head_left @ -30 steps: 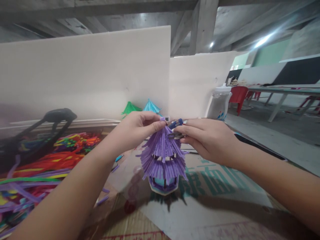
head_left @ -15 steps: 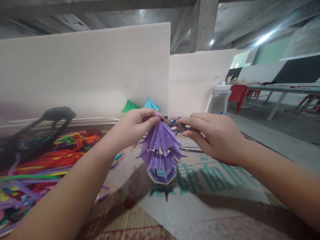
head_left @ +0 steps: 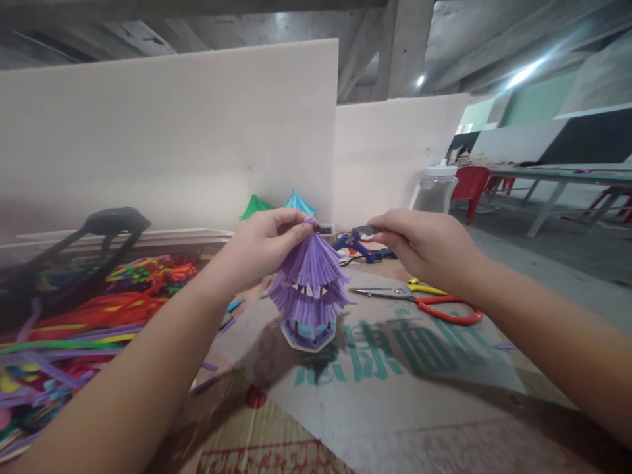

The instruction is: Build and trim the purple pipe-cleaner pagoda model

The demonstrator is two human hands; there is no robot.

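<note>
My left hand (head_left: 276, 237) pinches the tip of a small two-tiered pavilion model (head_left: 312, 273). Its purple roofs look made of fuzzy pipe cleaners, and thin dark posts rise from a white-edged polygonal base. The model hangs upright just over the cardboard. To its right, my right hand (head_left: 419, 243) is closed on a small flat dark-grey piece (head_left: 366, 230), whose kind I cannot make out. Behind that hand's fingertips lies a blue glue gun (head_left: 363, 247). Scissors (head_left: 419, 296) with red and yellow handles rest on the cardboard below my right hand.
Colourful pipe cleaners (head_left: 133, 309) fill the left side, beside a black strap-like object (head_left: 116, 224). Green (head_left: 255, 206) and blue (head_left: 299, 203) roof models stand by the white partition (head_left: 172, 138). A clear bottle (head_left: 434, 191) stands at right. Printed cardboard (head_left: 395, 401) covers the worktop.
My right hand has moved up and away from the model, uncovering the glue gun and scissors. The pavilion model has shifted slightly left and up in my left hand.
</note>
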